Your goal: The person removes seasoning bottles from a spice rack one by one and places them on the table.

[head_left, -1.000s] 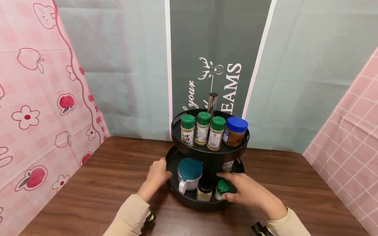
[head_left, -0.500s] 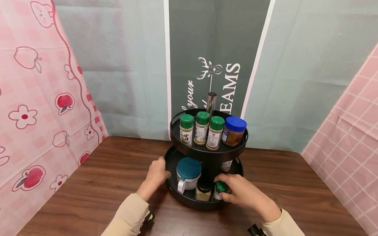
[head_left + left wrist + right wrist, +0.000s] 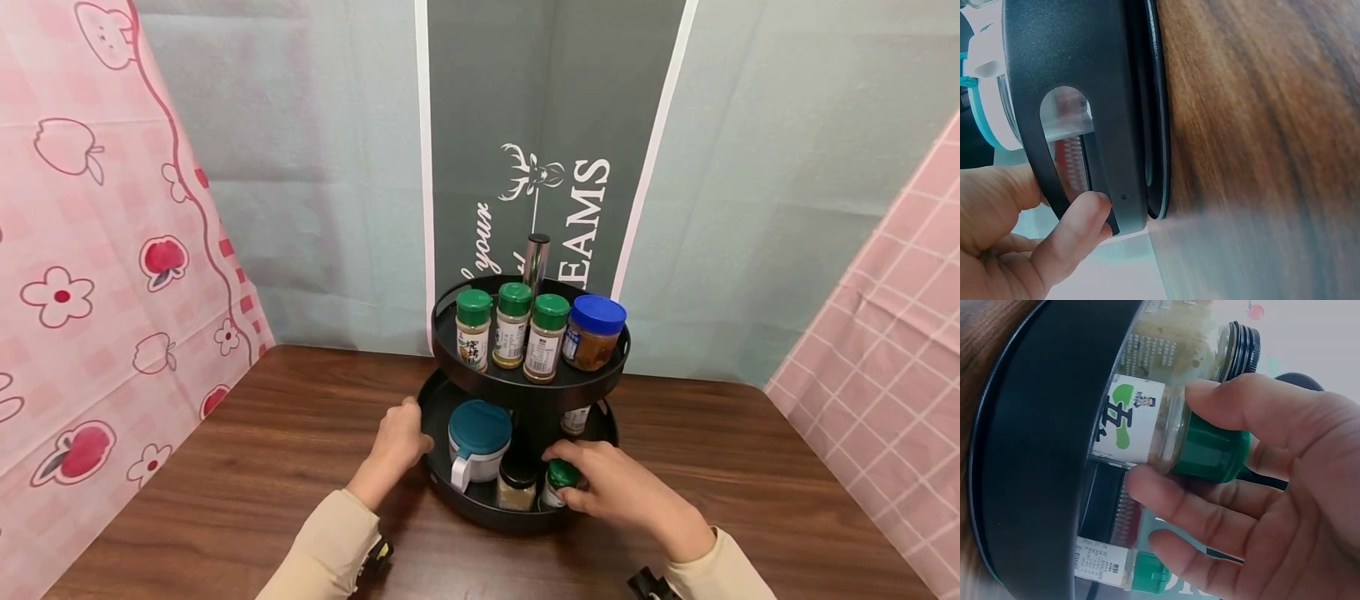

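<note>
A black two-tier round spice rack (image 3: pixel 525 523) stands on the wooden table. My left hand (image 3: pixel 396 437) grips the left rim of its lower tray; in the left wrist view, the fingers (image 3: pixel 1079 228) curl at the cutout in the tray wall (image 3: pixel 1054 50). On the front right of that tray, my right hand (image 3: pixel 622 483) pinches a green-capped spice jar (image 3: pixel 1132 419) between thumb and fingers. The jar stands slightly behind the tray wall, its lower part hidden by it. Beside it are a black-lidded square jar (image 3: pixel 516 487) and a white container with a teal lid (image 3: pixel 482 429).
On the upper tray (image 3: pixel 525 387) stand several green-capped bottles (image 3: pixel 543 354) and a blue-lidded jar (image 3: pixel 595 337). Another bottle (image 3: pixel 575 421) sits at the back right of the lower tray. A metal post (image 3: pixel 537 258) rises above the rack. Curtains (image 3: pixel 337 208) hang behind the table (image 3: pixel 262 467).
My right hand has come in slightly to the left and closed its fingers on the green-capped spice jar. My left hand keeps its grip on the rim.
</note>
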Tool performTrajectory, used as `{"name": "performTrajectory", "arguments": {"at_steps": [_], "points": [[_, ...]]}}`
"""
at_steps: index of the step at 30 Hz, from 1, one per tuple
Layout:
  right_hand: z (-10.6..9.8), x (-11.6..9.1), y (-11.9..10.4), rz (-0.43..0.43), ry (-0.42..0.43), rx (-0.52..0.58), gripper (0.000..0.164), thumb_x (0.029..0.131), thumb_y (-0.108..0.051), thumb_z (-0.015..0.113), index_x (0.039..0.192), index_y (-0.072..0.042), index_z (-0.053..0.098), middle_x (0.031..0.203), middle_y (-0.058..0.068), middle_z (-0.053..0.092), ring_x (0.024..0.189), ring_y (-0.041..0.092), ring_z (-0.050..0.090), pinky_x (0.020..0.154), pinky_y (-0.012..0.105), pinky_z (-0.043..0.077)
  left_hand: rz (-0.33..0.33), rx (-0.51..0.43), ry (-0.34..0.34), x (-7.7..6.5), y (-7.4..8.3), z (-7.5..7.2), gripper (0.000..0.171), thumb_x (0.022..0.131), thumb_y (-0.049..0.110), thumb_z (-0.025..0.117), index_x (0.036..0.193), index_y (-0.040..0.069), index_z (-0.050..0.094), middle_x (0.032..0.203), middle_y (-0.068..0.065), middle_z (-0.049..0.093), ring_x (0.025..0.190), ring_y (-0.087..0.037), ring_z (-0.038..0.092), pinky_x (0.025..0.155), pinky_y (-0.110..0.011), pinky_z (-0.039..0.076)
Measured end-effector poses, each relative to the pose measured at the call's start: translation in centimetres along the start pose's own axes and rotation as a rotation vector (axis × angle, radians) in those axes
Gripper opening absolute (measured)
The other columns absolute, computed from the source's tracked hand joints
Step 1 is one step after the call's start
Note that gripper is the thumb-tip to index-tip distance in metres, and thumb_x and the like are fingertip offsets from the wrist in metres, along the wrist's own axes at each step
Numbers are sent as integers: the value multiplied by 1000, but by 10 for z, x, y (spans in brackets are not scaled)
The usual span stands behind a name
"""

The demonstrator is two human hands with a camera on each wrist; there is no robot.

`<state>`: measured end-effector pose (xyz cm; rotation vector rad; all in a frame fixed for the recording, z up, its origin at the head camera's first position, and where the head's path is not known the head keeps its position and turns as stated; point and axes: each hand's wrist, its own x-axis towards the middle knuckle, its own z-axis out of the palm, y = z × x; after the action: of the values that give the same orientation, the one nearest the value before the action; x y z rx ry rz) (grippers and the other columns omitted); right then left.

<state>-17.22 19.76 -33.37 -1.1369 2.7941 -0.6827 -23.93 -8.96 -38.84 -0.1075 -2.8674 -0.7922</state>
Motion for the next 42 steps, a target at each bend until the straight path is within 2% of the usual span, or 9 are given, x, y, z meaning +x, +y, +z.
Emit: {"name": "performTrajectory", "arguments": {"at_steps": [8,13,19,30,36,42], "points": [[-17,2,-2,-4,28,-26,34,82,-8,67,115,-4,59,98,1,61,75,4,53,62,26,46,-14,3,-26,1,1,-2,45,65,3,76,100,-13,52,87,-31,59,79,-37,61,65,-43,49],[-25,3,-5,3,39,-37,35,82,-9,67,116,-5,59,101,1,61,77,4,54,63,28,47,-12,6,-29,2,1,-2,45,66,3,76,101,-13,52,86,-31,59,79,-37,61,64,-42,49],[-27,5,-5,4,39,-65,35,82,-9,66,116,-3,60,102,3,62,77,5,55,64,28,47,13,10,-5,1,2,-2,39,63,2,75,93,-11,53,82,-31,58,76,-40,61,63,-43,49],[-26,8,-4,14,21,-96,35,81,-8,66,115,-2,60,99,2,61,76,6,55,65,31,47,1,8,-18,-1,3,-2,42,65,3,75,96,-12,52,83,-31,58,76,-40,61,62,-43,49],[-29,4,-4,24,33,-88,36,82,-9,67,117,-3,60,99,1,62,74,4,54,62,29,46,-10,18,-43,-1,4,-2,44,67,3,75,100,-14,52,84,-30,58,77,-39,61,63,-43,49],[-33,0,-1,33,66,-80,36,81,-10,68,116,-3,59,95,-1,62,72,4,53,60,27,45,2,24,-29,-1,3,0,42,66,2,75,98,-13,52,83,-30,58,76,-40,61,63,-44,49]]}}
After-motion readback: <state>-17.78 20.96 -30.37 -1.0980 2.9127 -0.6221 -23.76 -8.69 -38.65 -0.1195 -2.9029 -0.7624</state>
